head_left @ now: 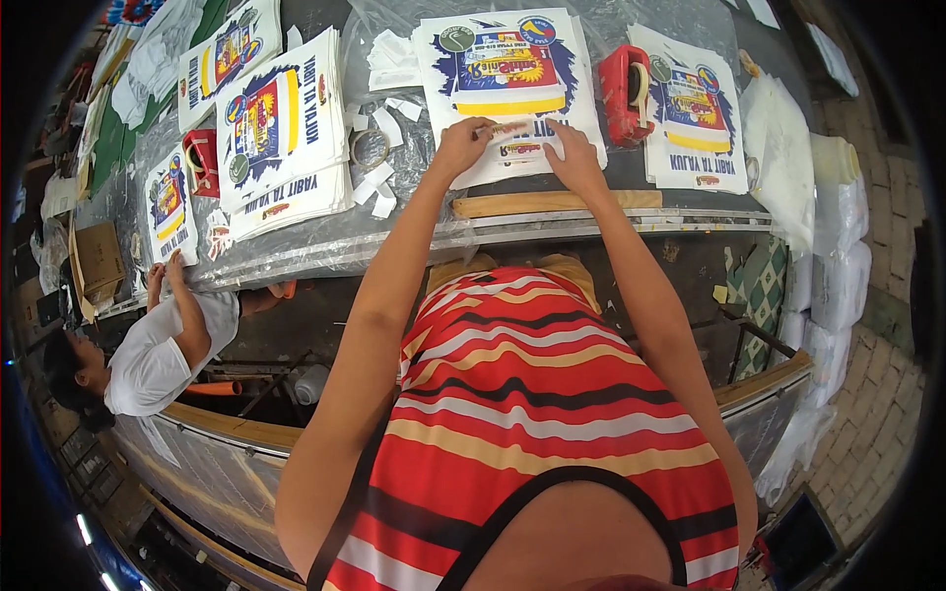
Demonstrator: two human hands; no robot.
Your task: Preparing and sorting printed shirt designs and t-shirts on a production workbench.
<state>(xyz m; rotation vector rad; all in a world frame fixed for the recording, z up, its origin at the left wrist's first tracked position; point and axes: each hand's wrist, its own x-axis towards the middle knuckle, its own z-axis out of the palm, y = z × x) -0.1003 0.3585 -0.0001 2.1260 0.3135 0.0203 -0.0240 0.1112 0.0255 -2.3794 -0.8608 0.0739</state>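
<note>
At the near edge of the desk [591, 222], both of the person's hands press flat on one printed sheet. Left hand [461, 146]: fingers together, tips pinching a small strip of tape or label [505, 129] down onto the top sheet [507, 89]. Right hand [574, 158]: fingers spread slightly, palm down, steadying the same sheet just beside the strip at its 4 o'clock.

Judgement on technique: the strip should be laid from one end and smoothed outward, with the right hand holding the stack square so the sheet below does not slide.

Sheet pile under the hands: white, rectangular, with a blue splash shape, a yellow band and red centre, round badges at the upper corners. At 3 o'clock, a red tape dispenser [623, 94] stands touching the pile's edge. Beyond it, a second pile [695, 113] of the same print. At 9 o'clock, scattered white paper scraps [386, 148], then a taller pile [281, 128] turned sideways, another red dispenser [201, 158] past that. At 8 o'clock, a co-worker [163, 360] in a white shirt reaches up to a smaller sheet [169, 202].
</note>
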